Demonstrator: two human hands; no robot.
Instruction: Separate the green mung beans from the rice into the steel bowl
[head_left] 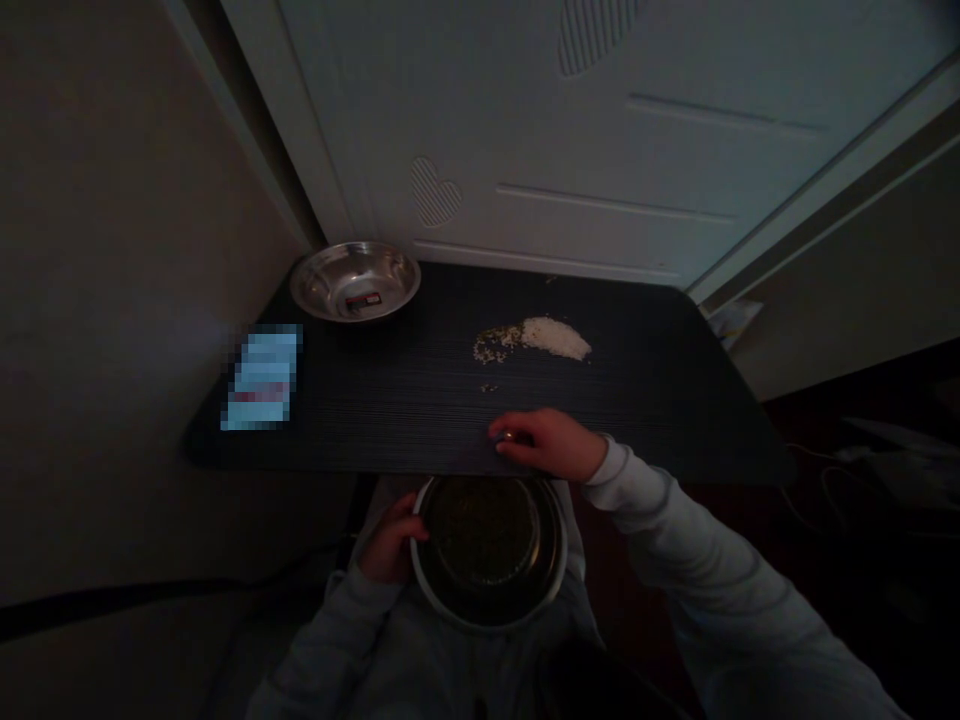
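Head view: one hand on a bowl in the lap, the other over the tabletop's near edge.
The left hand (pixel 391 540) grasps the left rim of the wide lap bowl (pixel 489 624), its thumb over the edge; the bowl sits just below the tabletop (pixel 637 410) and holds dark contents (pixel 480 530) too dim to make out. The right hand (pixel 556 443) is at the near edge with curled fingers, beside a small glint; whether they grip anything, I cannot tell. Beyond it lies a pile of pale grains (pixel 559 338), with darker greenish bits (pixel 502 337) mixed in at its left end. A shiny metal bowl (pixel 356 275) stands at the far left corner, near a pixelated bluish rectangle (pixel 262 375).
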